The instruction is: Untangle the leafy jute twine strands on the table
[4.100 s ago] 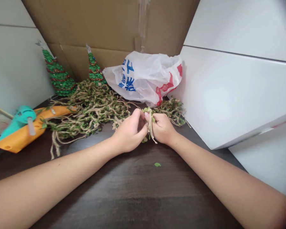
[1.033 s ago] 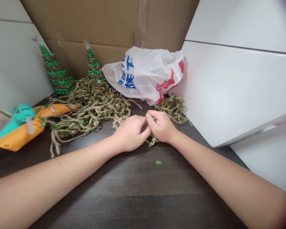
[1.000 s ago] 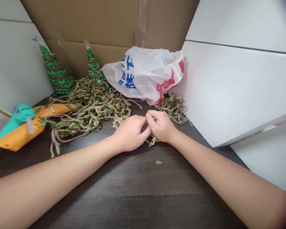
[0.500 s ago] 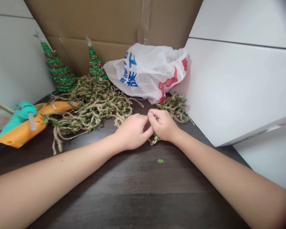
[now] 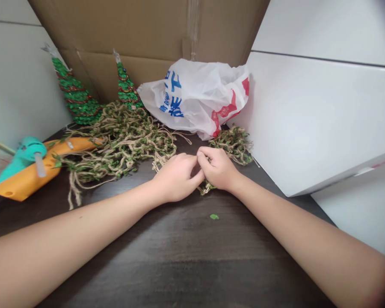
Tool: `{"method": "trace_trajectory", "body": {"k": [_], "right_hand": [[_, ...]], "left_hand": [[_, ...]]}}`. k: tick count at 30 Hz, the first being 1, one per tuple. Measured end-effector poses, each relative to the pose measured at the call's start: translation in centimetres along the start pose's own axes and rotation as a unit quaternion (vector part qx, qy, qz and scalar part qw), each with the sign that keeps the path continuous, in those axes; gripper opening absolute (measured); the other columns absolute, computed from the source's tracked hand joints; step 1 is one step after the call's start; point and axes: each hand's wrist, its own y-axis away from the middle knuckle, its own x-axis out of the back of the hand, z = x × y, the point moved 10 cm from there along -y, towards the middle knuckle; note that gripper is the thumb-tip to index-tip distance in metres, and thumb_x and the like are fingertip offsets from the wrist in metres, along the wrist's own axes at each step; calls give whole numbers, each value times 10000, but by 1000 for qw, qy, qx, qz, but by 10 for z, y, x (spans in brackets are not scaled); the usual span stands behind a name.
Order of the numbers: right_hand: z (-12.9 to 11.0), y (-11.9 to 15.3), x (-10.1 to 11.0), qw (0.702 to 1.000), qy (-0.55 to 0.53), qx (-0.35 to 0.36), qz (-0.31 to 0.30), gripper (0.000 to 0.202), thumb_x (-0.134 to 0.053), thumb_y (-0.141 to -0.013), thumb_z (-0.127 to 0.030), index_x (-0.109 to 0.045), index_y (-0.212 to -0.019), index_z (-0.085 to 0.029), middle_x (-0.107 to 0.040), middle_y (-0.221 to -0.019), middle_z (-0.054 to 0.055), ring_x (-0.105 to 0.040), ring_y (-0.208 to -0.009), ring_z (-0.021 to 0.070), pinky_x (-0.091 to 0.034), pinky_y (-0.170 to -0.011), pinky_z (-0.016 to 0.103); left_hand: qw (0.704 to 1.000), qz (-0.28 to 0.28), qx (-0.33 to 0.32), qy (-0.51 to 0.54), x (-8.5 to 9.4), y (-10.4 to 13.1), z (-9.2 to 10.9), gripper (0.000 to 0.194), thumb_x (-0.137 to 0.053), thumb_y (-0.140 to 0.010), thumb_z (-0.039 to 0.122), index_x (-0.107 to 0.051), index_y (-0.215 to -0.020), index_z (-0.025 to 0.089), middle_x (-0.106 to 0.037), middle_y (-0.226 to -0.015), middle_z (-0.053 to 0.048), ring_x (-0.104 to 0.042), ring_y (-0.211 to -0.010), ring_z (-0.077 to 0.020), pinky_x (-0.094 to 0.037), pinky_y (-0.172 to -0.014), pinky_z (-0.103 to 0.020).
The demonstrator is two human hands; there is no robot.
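Note:
My left hand (image 5: 179, 176) and my right hand (image 5: 218, 169) meet at the middle of the dark table, fingertips touching. Both are closed in a pinch on a twine garland with green leaves (image 5: 206, 188), of which a short bit shows below the fingers; the rest is hidden behind them. A large heap of the same leafy twine (image 5: 125, 141) lies to the left of my left hand. Just beyond my right hand sits a smaller tangle of it (image 5: 232, 144). One loose green leaf (image 5: 214, 217) rests on the table nearer to me.
Two small green Christmas trees (image 5: 77, 94) stand at the back left. A teal glue gun (image 5: 28, 152) and an orange tool (image 5: 28, 182) lie at the left. Behind is a crumpled white plastic bag (image 5: 195, 94) against cardboard (image 5: 115, 25). White boxes (image 5: 314, 115) bound the right.
The whole view has shifted very slightly, so things appear a little farther left. My hands keep the same closed pose on the garland.

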Motion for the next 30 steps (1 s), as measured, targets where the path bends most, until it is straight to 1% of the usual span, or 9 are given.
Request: {"method": "trace_trajectory", "body": {"k": [4,11,13,15,18,21,23,26,30], "right_hand": [[0,0,-1,1000,-4,3,-1,286,-445,-915,-212,-409,-632,-197,-469,-594,-31,-429,-587,112,-305,-591,273],[0,0,-1,1000,-4,5,2,302,-448,-927,-219,-398,-630,-199,-457,-592,-32,-428,-582,110,-303,-589,275],[-1,0,0,1000,-9,8,7,342,-442,-952,-258,-371,-622,-202,-435,-579,-34,-408,-570,108,-291,-580,279],[-1,1,2,1000,-21,10,15,404,-410,-993,-334,-348,-614,-206,-411,-563,-36,-381,-553,104,-275,-568,285],[-2,1,4,999,-40,17,28,462,-350,-1029,-428,-358,-623,-207,-409,-564,-35,-368,-548,103,-271,-567,289],[0,0,4,999,-35,18,34,469,-351,-1031,-465,-363,-638,-209,-411,-576,-34,-367,-556,105,-271,-574,291],[2,0,5,999,-31,15,36,474,-358,-1027,-486,-361,-641,-210,-411,-583,-32,-366,-561,107,-271,-578,293],[2,0,5,999,-38,16,34,484,-353,-1026,-510,-375,-648,-209,-427,-602,-28,-377,-574,109,-280,-586,291],[4,0,7,997,-59,7,41,508,-333,-1024,-546,-381,-647,-209,-432,-598,-28,-384,-570,109,-283,-577,290]], "left_hand": [[1000,-3,2,3,0,0,0,216,-517,-929,301,-514,-745,190,-626,-738,-35,-554,-716,-185,-422,-691,-323],[1000,10,2,9,2,1,0,225,-531,-927,293,-515,-731,185,-614,-712,-29,-541,-695,-182,-408,-684,-323],[999,24,-10,32,7,1,2,217,-489,-953,263,-538,-760,177,-625,-731,-30,-547,-698,-174,-407,-687,-314],[997,42,-19,59,12,1,4,247,-433,-983,237,-544,-773,170,-621,-738,-27,-541,-687,-158,-398,-675,-299],[995,65,-17,78,18,2,3,315,-412,-1002,249,-486,-705,174,-543,-663,-2,-476,-619,-132,-354,-620,-280],[991,92,-20,94,23,2,4,367,-409,-1014,274,-415,-658,183,-453,-609,23,-402,-571,-115,-317,-584,-274],[988,107,-29,112,26,3,5,376,-405,-1018,278,-394,-654,187,-429,-604,29,-382,-564,-110,-313,-576,-271],[982,124,-42,135,31,5,7,353,-399,-1019,264,-427,-676,183,-453,-629,22,-409,-589,-115,-342,-593,-271],[978,138,-62,142,36,8,11,274,-440,-1001,234,-512,-746,167,-524,-705,-4,-484,-682,-132,-413,-674,-278]]}}
